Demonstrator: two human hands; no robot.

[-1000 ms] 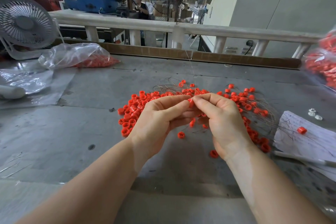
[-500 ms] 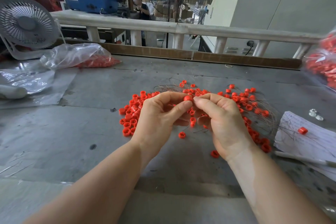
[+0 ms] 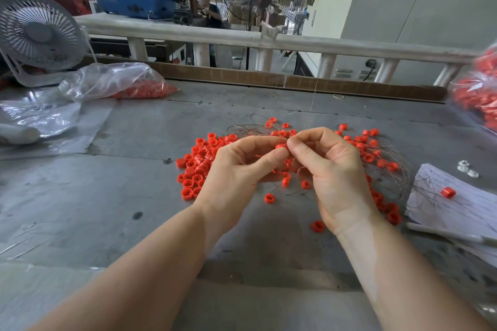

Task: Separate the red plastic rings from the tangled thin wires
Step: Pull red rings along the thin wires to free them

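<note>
Grey bench [image 3: 134,185], workshop behind. Left hand [image 3: 236,172] pinches ring [image 3: 281,145] between thumb and forefinger, above pile [image 3: 199,164] and wires [image 3: 247,127]. Right hand [image 3: 330,169], fingers curled, pinches at ring's right side. Ring's axis cannot tell. Versus half-second ago: hands, ring nearly unchanged.

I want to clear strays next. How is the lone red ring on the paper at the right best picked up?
Pinch the red ring across its curved outer wall, coming from above. It lies on its side on the paper, apart from the pile, with thin wires reaching only the paper's left part.
</note>
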